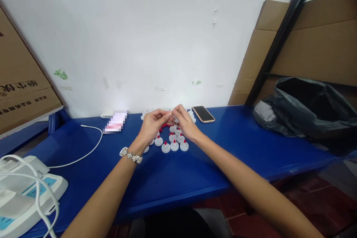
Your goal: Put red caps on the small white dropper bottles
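My left hand (152,123) and my right hand (184,122) meet fingertip to fingertip above the blue table (173,178), pinching a small white cap piece (170,113) between them. Which hand bears it I cannot tell; both touch it. Below the hands stand several white caps with red tips (174,145) in rows. Loose red pieces (164,126) lie under my palms, partly hidden. A silver bracelet (131,155) sits on my left wrist.
A phone (203,113) lies face up right of the hands. A black plastic bag (304,108) rests at the right end. A white cable (83,148) and a white device (25,189) lie at left. Cardboard boxes (22,81) lean at both sides.
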`<act>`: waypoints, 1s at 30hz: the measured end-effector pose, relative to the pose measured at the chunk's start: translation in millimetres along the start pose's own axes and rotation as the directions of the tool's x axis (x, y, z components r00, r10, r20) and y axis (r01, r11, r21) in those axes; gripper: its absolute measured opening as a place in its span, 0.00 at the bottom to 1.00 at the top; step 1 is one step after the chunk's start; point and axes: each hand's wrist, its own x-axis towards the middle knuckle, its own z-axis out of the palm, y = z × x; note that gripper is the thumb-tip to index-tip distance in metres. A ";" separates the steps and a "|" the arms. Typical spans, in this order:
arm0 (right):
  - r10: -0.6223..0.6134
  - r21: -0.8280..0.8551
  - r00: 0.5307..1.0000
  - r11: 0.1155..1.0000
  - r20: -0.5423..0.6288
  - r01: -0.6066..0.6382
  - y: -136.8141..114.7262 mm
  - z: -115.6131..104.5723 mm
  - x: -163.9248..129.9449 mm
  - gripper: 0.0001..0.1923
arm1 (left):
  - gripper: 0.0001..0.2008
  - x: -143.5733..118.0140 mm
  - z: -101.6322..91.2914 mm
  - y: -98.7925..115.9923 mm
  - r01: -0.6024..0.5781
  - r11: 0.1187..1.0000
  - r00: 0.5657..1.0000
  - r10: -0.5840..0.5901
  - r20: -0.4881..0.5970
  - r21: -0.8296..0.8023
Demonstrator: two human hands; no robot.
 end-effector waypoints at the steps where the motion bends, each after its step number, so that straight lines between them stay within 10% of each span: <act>1: -0.008 0.070 0.999 0.998 0.034 0.005 -0.5 -4.4 -0.6 0.17 | 0.17 0.1 -1.1 1.4 -0.006 1.000 1.000 0.006 -0.003 0.010; 6: -0.021 0.183 0.992 0.983 0.127 -0.003 2.0 -28.3 -11.5 0.15 | 0.16 -1.0 0.2 2.9 0.008 0.998 0.998 -0.012 0.065 0.064; 14: 0.021 -0.231 0.999 0.973 -0.028 -0.027 21.5 -59.7 -35.5 0.09 | 0.15 -1.9 -3.5 3.2 -0.105 0.865 0.991 0.048 0.128 0.491; 23: 0.148 -0.301 0.966 0.950 0.213 -0.079 35.0 -57.5 -43.1 0.02 | 0.13 5.1 -26.2 -11.6 -0.222 0.605 0.971 0.069 0.228 0.765; 30: 0.099 -0.403 0.991 0.913 0.085 -0.057 23.1 -53.6 -26.0 0.08 | 0.11 7.7 -46.8 -7.2 -0.154 0.503 0.988 0.107 0.115 0.851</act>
